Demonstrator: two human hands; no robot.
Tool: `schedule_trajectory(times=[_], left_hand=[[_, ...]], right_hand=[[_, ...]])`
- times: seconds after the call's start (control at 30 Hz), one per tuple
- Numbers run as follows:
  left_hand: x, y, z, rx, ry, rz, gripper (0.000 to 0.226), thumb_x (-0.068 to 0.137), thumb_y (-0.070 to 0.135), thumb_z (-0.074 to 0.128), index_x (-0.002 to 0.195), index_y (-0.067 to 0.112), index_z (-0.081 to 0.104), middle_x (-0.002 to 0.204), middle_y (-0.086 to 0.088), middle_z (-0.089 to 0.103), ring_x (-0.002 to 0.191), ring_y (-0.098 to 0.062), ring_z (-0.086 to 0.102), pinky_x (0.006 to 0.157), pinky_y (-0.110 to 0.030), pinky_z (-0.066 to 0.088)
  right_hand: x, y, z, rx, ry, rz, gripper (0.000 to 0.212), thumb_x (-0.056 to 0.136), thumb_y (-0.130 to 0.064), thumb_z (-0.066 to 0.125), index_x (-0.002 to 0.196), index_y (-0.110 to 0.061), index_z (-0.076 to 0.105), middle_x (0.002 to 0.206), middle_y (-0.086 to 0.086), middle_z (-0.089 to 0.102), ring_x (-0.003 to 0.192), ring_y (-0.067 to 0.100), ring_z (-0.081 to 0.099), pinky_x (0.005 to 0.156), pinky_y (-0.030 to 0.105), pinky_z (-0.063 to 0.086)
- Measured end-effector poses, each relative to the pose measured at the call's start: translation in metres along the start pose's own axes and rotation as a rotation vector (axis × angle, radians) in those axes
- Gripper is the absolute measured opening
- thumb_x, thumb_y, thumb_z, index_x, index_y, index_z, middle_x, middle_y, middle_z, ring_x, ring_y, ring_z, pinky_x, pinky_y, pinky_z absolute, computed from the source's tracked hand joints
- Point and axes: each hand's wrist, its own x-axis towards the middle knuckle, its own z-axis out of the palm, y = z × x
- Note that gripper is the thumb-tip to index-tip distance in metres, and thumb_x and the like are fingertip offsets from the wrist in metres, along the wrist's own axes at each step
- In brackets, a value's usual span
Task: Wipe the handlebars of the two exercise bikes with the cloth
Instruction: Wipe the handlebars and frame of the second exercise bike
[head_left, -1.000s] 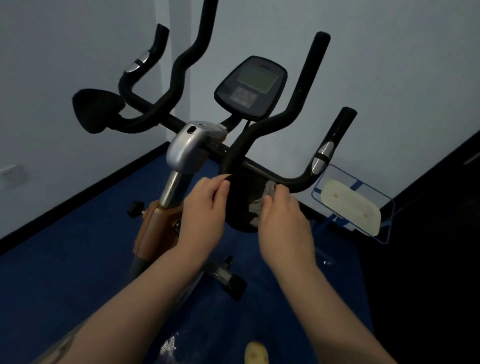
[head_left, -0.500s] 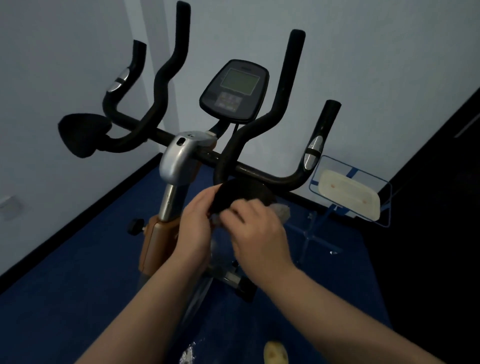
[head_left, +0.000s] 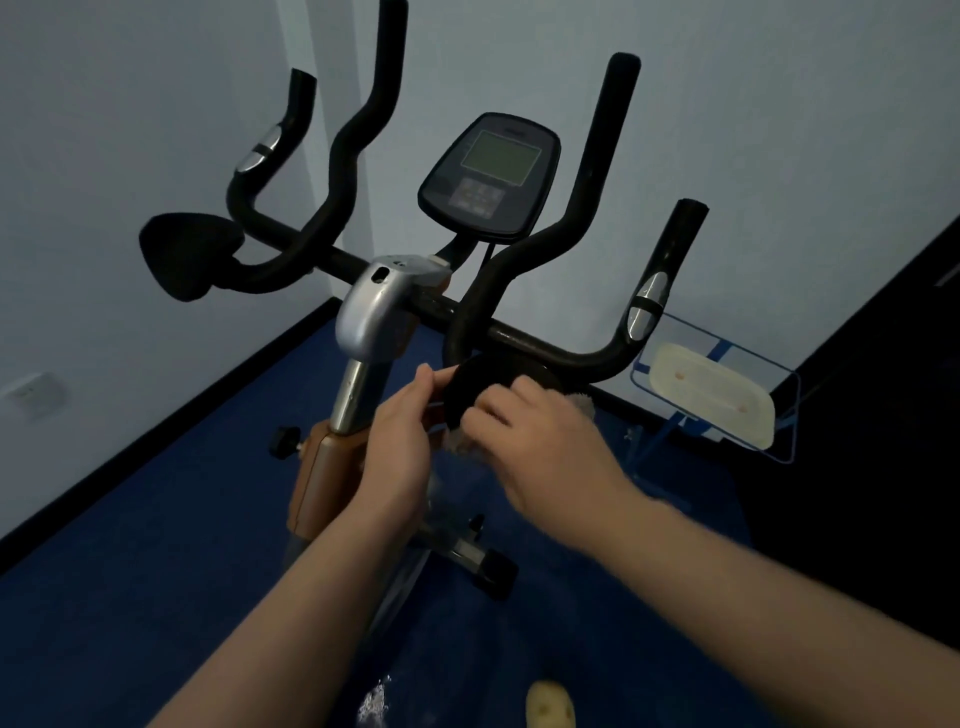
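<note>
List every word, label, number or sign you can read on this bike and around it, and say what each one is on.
No text can be read in this view.
Console: the screen shows no readable figures; the marks on the button panel below it are blurred.
Silver clamp housing: no readable marking.
Silver grip sensors: no lettering visible.
Wall socket: too blurred to read.
Pale plate on the blue rack: only two small spots, no text.

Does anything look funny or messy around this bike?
Yes. A whitish splotch lies on the blue floor near the bottom edge, like a spill or scuff. A pale yellowish lump sits beside it; what it is, I can't tell. The bike looks undamaged.
</note>
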Motion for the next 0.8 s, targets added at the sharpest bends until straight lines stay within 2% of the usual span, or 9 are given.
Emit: schedule_trajectory(times=[0.03,0.13,0.2,0.27,0.33,0.4,0.5,0.63,0.8], left_hand=[[0.0,0.001,-0.001,0.001,-0.004,0.004,0.045,0.1,0.038,0.033,0.101,0.016,0.072,0.095,-0.008,0.072,0.088,-0.021,0.065,0.074,-0.035,0.051],[-0.001,0.002,0.002,-0.003,0.022,0.026,0.044,0.1,0.039,0.034,0.092,0.023,0.074,0.087,0.002,0.074,0.08,-0.009,0.066,0.069,-0.027,0.047],[-0.002,0.001,0.005,0.0,0.047,0.021,0.046,0.099,0.042,0.035,0.082,0.029,0.075,0.081,0.006,0.073,0.076,-0.007,0.065,0.071,-0.028,0.045],[-0.001,0.001,0.007,0.01,0.043,0.032,0.048,0.099,0.043,0.034,0.076,0.032,0.074,0.078,0.006,0.071,0.076,-0.008,0.064,0.072,-0.03,0.045],[-0.001,0.003,0.009,0.017,0.037,0.056,0.045,0.099,0.043,0.033,0.084,0.03,0.073,0.089,-0.001,0.072,0.087,-0.016,0.065,0.075,-0.033,0.048],[0.0,0.006,0.012,0.13,0.025,0.155,0.041,0.097,0.041,0.032,0.097,0.026,0.07,0.101,-0.003,0.069,0.097,-0.017,0.063,0.083,-0.035,0.049],[0.005,0.016,0.017,0.361,-0.012,0.319,0.042,0.092,0.037,0.032,0.106,0.018,0.066,0.104,-0.003,0.064,0.101,-0.014,0.059,0.09,-0.033,0.046],[0.013,0.024,0.025,0.445,-0.055,0.424,0.033,0.099,0.023,0.035,0.1,0.013,0.067,0.102,-0.004,0.064,0.1,-0.016,0.058,0.095,-0.042,0.045],[0.02,0.015,0.024,0.583,-0.155,0.523,0.039,0.099,0.03,0.032,0.106,0.014,0.067,0.102,0.001,0.065,0.099,-0.009,0.06,0.09,-0.037,0.047]], right_hand=[[0.006,0.007,-0.005,0.032,-0.003,0.035,0.024,0.074,-0.005,0.069,0.093,-0.015,0.058,0.092,0.005,0.058,0.081,0.022,0.05,0.06,0.034,0.044],[0.04,0.006,-0.006,0.206,0.189,0.374,0.012,0.086,-0.014,0.062,0.094,-0.015,0.054,0.097,0.004,0.054,0.089,0.02,0.048,0.066,0.032,0.044],[0.048,-0.007,0.006,0.14,0.179,0.452,0.016,0.088,-0.017,0.06,0.101,-0.016,0.052,0.102,0.004,0.052,0.091,0.02,0.047,0.065,0.029,0.043],[0.032,-0.015,0.012,0.014,0.124,0.325,0.021,0.084,-0.012,0.059,0.104,-0.014,0.054,0.099,0.007,0.055,0.085,0.022,0.051,0.06,0.03,0.045],[0.003,-0.014,0.008,-0.035,-0.002,0.01,0.026,0.076,-0.006,0.046,0.099,-0.014,0.056,0.091,0.006,0.057,0.078,0.024,0.052,0.058,0.032,0.04],[-0.011,-0.001,-0.007,-0.032,-0.155,-0.218,0.029,0.069,-0.006,0.051,0.094,-0.019,0.056,0.09,0.002,0.057,0.079,0.022,0.052,0.06,0.031,0.039],[0.014,0.022,-0.024,-0.071,-0.157,-0.116,0.036,0.065,-0.01,0.072,0.095,-0.021,0.054,0.091,0.001,0.057,0.08,0.022,0.051,0.061,0.033,0.039],[0.031,0.014,-0.011,-0.099,-0.045,0.215,0.029,0.078,-0.01,0.063,0.108,-0.011,0.061,0.098,0.007,0.061,0.087,0.026,0.052,0.068,0.033,0.036],[-0.02,0.0,-0.016,-0.003,-0.167,-0.07,0.017,0.075,-0.015,0.065,0.089,-0.021,0.059,0.088,-0.003,0.058,0.082,0.017,0.049,0.071,0.026,0.033]])
